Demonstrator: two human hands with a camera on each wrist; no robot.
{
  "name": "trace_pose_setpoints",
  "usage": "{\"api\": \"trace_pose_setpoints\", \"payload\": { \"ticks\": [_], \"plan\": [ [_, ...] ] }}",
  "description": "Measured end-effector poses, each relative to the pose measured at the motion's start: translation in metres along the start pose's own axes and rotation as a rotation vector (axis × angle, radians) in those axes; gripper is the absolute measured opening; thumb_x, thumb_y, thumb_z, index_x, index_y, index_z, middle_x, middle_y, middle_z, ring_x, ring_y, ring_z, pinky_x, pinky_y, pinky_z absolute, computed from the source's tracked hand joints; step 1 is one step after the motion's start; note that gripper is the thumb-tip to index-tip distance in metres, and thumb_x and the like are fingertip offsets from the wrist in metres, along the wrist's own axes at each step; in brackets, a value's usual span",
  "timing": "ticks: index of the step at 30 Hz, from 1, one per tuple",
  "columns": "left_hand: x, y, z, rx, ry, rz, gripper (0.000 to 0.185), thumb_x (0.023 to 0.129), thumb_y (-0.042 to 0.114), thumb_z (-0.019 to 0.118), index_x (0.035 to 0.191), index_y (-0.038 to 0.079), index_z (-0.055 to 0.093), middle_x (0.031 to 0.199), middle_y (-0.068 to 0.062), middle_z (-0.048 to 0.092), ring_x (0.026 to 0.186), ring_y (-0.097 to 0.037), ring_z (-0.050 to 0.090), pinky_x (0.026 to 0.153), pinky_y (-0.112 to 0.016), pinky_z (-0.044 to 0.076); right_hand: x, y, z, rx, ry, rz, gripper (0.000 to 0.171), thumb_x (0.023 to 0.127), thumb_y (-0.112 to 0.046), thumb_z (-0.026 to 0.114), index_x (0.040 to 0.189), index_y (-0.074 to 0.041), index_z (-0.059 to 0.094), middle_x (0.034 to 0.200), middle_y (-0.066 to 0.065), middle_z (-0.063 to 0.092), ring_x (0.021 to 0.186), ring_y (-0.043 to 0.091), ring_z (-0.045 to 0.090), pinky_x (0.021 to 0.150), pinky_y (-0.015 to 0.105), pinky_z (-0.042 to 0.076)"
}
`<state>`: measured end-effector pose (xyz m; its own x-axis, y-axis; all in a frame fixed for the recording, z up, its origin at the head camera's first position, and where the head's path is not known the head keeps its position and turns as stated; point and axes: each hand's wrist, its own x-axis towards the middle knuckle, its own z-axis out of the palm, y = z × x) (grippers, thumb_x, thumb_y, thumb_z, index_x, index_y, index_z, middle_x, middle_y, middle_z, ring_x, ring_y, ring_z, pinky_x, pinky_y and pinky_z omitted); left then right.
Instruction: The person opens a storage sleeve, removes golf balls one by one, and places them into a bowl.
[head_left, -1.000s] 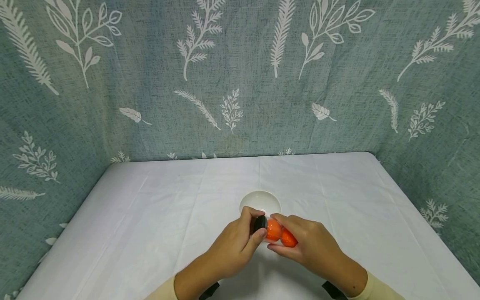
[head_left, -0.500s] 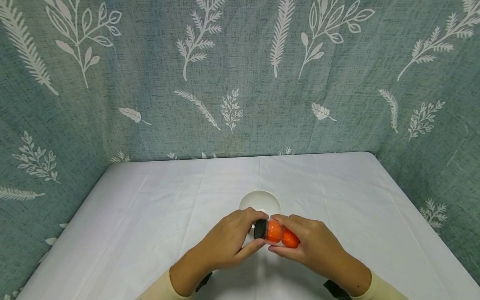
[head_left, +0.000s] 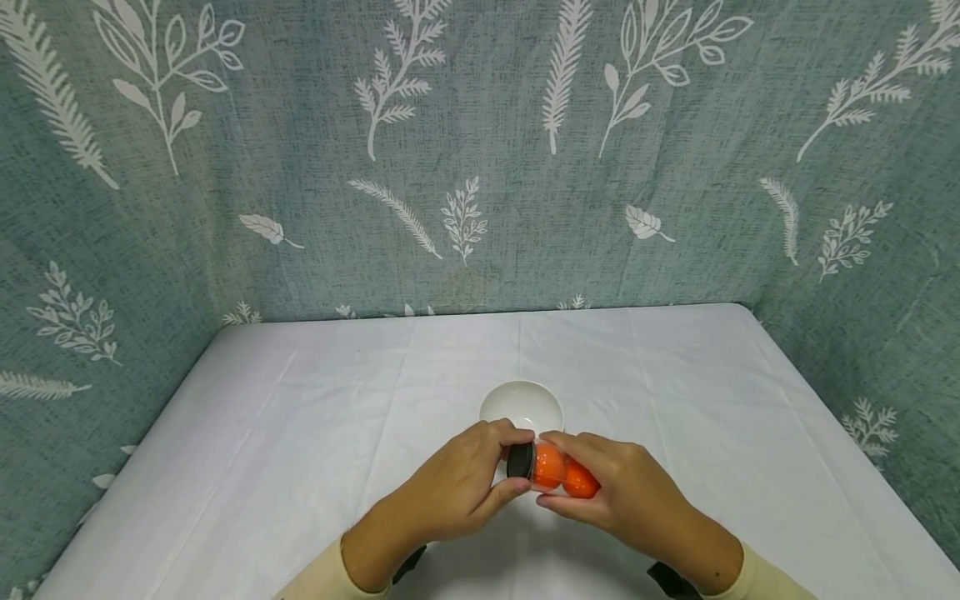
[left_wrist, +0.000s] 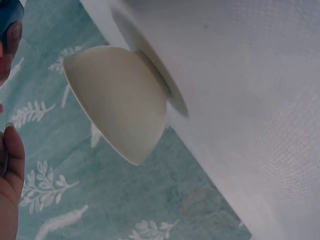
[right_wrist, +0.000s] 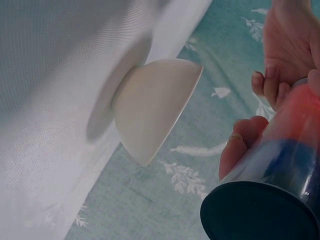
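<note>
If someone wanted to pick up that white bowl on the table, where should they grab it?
Probably at the rim of the white bowl, from above or from its far side. It stands upright on a small foot, its mouth open, and its smooth round wall offers little hold. Both hands crowd its near side.

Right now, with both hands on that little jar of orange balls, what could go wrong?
The left hand grips the black lid while the right hand holds the clear jar on its side. If the lid comes off with the jar lying like this, the orange balls may roll onto the table rather than into the white bowl, which sits just beyond the hands. A sudden slip could also knock that bowl.
</note>
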<state>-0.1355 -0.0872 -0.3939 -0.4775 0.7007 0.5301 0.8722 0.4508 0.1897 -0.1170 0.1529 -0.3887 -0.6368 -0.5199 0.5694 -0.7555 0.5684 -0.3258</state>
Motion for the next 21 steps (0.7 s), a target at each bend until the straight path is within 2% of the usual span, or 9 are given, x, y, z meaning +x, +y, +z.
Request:
{"api": "trace_pose_setpoints", "payload": {
  "ticks": [7,14,21],
  "plan": [
    [-0.0002,0.0033,0.0001,-0.058,-0.011,-0.058,0.054,0.107,0.049,0.027,0.135,0.005,0.041,0.112,-0.001,0.059,0.092,-0.008,0.055,0.087,-0.022,0.048,-0.0002,0.0006,0.0018,-0.018,0.032,-0.028,0.052,0.082,-0.047,0.079,0.119,-0.013,0.069,0.097,-0.001,0.074,0.076,0.005,0.067,0.067,0.015,0.056],
    [-0.0017,0.0046,0.0014,-0.116,-0.036,-0.124,0.051,0.108,0.045,0.034,0.138,0.004,0.041,0.118,-0.003,0.058,0.093,-0.008,0.057,0.087,-0.023,0.050,0.0001,0.0008,0.0031,-0.034,0.044,-0.028,0.054,0.082,-0.048,0.079,0.120,-0.011,0.069,0.096,-0.001,0.074,0.076,0.006,0.067,0.067,0.016,0.057],
    [0.0006,0.0054,0.0030,-0.174,-0.022,-0.149,0.045,0.108,0.041,0.036,0.135,0.005,0.038,0.102,0.001,0.061,0.087,-0.005,0.057,0.083,-0.022,0.051,-0.0002,0.0021,0.0049,-0.064,0.058,-0.034,0.056,0.082,-0.050,0.078,0.120,-0.009,0.070,0.094,0.000,0.075,0.074,0.006,0.067,0.066,0.017,0.057]
  ]
}}
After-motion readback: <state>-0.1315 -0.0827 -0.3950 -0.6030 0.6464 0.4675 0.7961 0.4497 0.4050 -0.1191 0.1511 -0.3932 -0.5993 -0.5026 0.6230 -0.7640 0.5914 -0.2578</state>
